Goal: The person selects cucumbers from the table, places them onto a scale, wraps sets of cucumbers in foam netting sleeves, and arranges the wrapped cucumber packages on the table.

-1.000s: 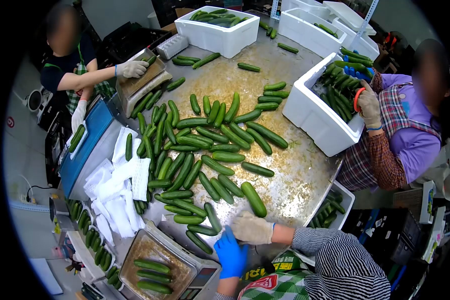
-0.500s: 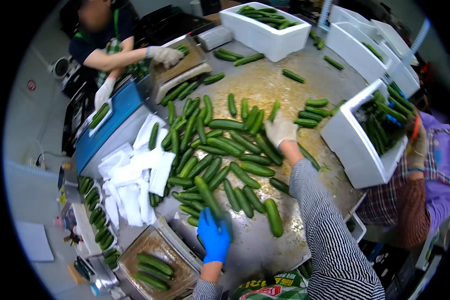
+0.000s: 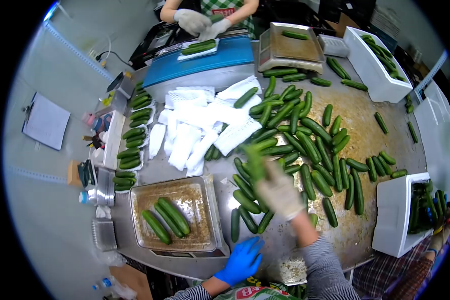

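Observation:
My left hand, in a blue glove, is low at the table's near edge, fingers apart and holding nothing, just below a dark cucumber. My right hand, in a pale glove, is blurred above the cucumber pile, closed on a green cucumber that is also smeared by motion. Several cucumbers lie around and below it. To the left, a scale tray bears three cucumbers side by side. White foam nets are heaped beyond the tray.
Packed cucumbers line the left edge. A co-worker's gloved hands are above a blue surface at the back, near a second scale. White foam boxes stand right, one beside another co-worker's hand.
The view has swung left. My right hand has gone from the far side of the pile toward its near left part, now with a cucumber. My left hand has let go of its cucumber and dropped lower.

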Motion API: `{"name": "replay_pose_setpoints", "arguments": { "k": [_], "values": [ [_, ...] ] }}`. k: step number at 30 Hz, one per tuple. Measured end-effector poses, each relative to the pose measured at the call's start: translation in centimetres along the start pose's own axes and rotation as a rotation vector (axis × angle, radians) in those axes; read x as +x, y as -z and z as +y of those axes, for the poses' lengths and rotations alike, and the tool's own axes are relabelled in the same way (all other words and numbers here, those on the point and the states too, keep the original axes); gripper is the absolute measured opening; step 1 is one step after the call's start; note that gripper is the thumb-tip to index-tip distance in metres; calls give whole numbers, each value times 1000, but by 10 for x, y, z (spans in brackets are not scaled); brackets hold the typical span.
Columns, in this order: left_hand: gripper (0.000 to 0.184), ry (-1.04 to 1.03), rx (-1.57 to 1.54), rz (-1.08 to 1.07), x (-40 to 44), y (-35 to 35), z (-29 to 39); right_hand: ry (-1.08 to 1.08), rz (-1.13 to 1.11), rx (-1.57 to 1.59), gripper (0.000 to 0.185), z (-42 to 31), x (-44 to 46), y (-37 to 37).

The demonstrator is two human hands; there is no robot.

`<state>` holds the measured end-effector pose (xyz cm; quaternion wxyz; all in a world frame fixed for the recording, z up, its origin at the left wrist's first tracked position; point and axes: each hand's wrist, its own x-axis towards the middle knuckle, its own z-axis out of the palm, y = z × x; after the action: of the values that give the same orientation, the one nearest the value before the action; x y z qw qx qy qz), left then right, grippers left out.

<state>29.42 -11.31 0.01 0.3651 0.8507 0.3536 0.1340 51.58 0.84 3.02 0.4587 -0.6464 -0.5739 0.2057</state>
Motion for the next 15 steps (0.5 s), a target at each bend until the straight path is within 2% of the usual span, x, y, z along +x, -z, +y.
{"name": "replay_pose_setpoints", "arguments": {
  "k": [1, 3, 5, 6, 7, 8, 9, 10, 11, 12, 13, 14, 15],
  "values": [
    [44, -7, -6, -6, -5, 0, -1, -12, -115, 20, 57, -25, -6, -34],
    [39, 2, -8, 17, -14, 4, -1, -181, -417, -15, 60, -69, -8, -77],
    [38, 26, -6, 27, -22, 15, -4, -15, -391, -78, 54, -86, -15, -110],
    [37, 47, 5, 65, -26, 19, -4, -33, -494, -88, 50, -98, -1, -107],
    [36, 70, 4, 91, -33, 24, -6, 86, -447, -161, 37, -89, 10, -115],
    [36, 96, 1, 118, -40, 29, -8, 462, -113, -202, 27, -58, 27, -128],
    [35, 124, -6, 143, -49, 33, -10, 288, -151, -104, 25, -59, 47, -113],
    [34, 157, -27, 166, -57, 37, -9, 253, -203, -425, 38, -55, 73, -106],
    [32, 187, -51, 187, -64, 42, -8, 325, -26, -756, 48, -17, 84, -117],
    [30, 213, -75, 207, -72, 45, -8, 208, -90, -922, 54, -9, 103, -115],
    [30, 211, -78, 205, -80, 45, -10, 207, -135, -1048, 52, 25, 118, -121],
    [30, 206, -79, 206, -88, 44, -14, 126, -291, -1046, 48, 20, 127, -115],
    [30, 202, -81, 205, -96, 44, -16, 124, -338, -1014, 39, 30, 133, -116]
  ]
}}
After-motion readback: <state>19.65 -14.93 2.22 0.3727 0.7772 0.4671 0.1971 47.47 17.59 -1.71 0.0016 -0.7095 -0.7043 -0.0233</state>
